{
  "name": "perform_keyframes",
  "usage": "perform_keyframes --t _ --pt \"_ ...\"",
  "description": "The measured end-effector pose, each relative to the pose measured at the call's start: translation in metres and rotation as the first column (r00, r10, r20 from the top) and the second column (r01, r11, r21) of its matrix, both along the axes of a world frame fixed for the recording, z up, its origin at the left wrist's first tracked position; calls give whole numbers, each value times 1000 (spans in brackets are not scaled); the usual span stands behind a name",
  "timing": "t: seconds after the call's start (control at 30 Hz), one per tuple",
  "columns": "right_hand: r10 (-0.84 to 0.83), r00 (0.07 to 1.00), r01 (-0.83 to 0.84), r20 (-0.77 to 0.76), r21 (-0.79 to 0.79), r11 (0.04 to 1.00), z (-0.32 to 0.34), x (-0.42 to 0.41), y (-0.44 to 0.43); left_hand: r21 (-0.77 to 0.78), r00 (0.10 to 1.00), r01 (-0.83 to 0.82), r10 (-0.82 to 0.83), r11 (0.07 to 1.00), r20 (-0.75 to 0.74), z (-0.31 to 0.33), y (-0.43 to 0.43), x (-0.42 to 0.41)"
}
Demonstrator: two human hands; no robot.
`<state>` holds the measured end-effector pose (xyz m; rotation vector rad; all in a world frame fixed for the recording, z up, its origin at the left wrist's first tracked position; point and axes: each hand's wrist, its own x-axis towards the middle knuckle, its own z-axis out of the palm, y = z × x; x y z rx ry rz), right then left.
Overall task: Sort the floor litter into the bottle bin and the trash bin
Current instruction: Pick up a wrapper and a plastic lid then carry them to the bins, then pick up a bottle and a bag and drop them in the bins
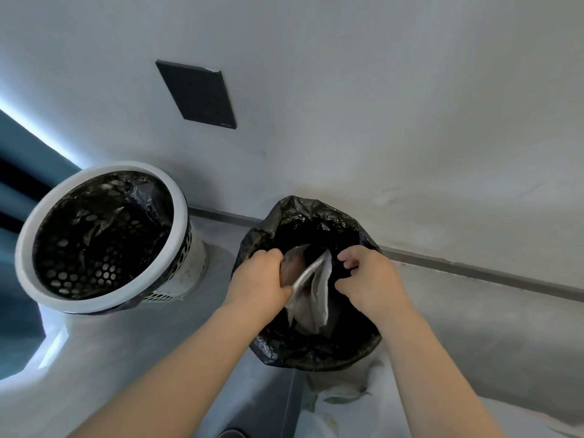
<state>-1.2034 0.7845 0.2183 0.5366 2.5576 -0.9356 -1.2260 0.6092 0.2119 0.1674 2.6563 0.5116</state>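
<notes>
"Where was the litter?"

"I saw a silvery wrapper [311,289] over the mouth of the black-bagged bin [316,355], which stood at the far edge of the floor [474,327], against the wall [379,90]."

"Who held it?"

"The left hand [262,279] gripped it, fingers and thumb curled round its upper end. The right hand [369,279] hung just beside it, fingers curled; I could not tell whether they pinched anything."

"The other bin?"

"The white holed bin [110,168], lined in black, stood further left along that edge, apart from the first."
</notes>
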Motion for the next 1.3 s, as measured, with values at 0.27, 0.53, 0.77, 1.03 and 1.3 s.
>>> perform_keyframes --t 0.27,0.53,0.77,1.03,1.3 --pt "251 967 -255 43 141 957 43 16 -18 -69 998 68 -69 995 -7 72 -58 31" --pt "431 901 -411 -41 230 882 159 66 -46 -106 991 -30 15 994 -132 189 -96 98" --pt "512 836 -464 -195 246 851 277 136 -62 -5 961 -114 109 993 -253 292 -109 187" --pt "632 713 -553 -304 310 773 336 177 -126 119 910 -166 198 979 -364 323 -161 241" --pt "779 583 -730 -232 272 627 338 109 -273 120 887 -343 363 932 -284 322 -286 207"
